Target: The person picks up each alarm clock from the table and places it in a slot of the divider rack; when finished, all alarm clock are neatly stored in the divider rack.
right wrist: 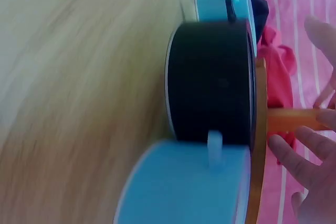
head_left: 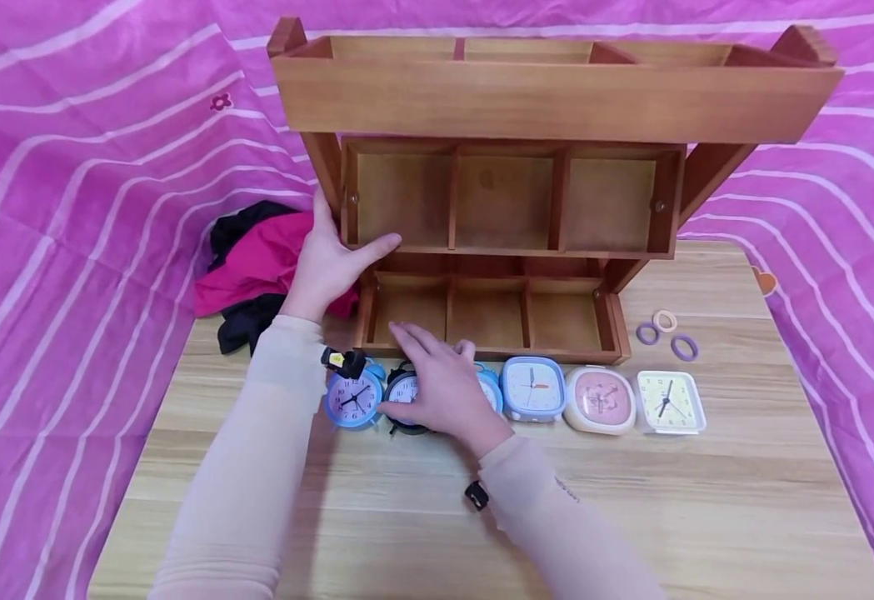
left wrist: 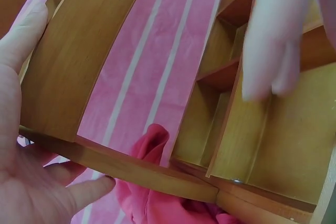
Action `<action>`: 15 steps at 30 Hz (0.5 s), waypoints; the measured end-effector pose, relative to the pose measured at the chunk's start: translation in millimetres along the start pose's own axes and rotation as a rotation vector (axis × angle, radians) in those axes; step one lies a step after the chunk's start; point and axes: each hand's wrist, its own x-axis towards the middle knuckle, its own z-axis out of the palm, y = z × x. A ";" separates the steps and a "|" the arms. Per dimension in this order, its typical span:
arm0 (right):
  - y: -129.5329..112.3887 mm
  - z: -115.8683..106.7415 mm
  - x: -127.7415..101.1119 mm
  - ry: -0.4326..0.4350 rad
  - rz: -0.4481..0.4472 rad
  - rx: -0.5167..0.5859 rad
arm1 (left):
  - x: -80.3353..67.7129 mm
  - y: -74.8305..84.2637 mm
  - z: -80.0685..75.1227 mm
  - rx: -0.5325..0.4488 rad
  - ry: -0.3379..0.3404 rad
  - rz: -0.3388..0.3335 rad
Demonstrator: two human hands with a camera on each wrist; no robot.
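Observation:
A wooden three-tier shelf (head_left: 556, 100) with divided trays stands on the table. My left hand (head_left: 329, 268) grips the left end of its middle tray (head_left: 504, 198), thumb in front; the left wrist view shows the fingers on the tray's other side. Over the row of alarm clocks reaches my right hand (head_left: 444, 387), fingers spread, holding nothing visible. Beneath it are a black round clock (head_left: 403, 390) and a second blue clock (head_left: 491, 390), both partly covered. A blue round clock (head_left: 352, 402) stands at the row's left end. Whether my right hand touches any clock, I cannot tell.
Rightward in the row are a blue square clock (head_left: 532, 389), a cream clock (head_left: 600, 402) with a pink face and a white square clock (head_left: 671, 402). Several small rings (head_left: 684, 347) lie behind them. Pink and black cloth (head_left: 257, 265) is heaped left of the shelf.

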 end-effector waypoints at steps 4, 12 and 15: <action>-12.0 6.9 6.0 -0.035 -0.005 -0.042 | 0.2 -0.8 2.9 0.001 0.009 0.010; -35.5 25.1 12.4 -0.076 0.015 -0.088 | 1.4 -1.6 5.3 -0.050 -0.013 -0.006; -42.1 34.3 15.3 -0.075 0.030 -0.111 | 1.7 -2.9 3.1 -0.058 -0.010 -0.006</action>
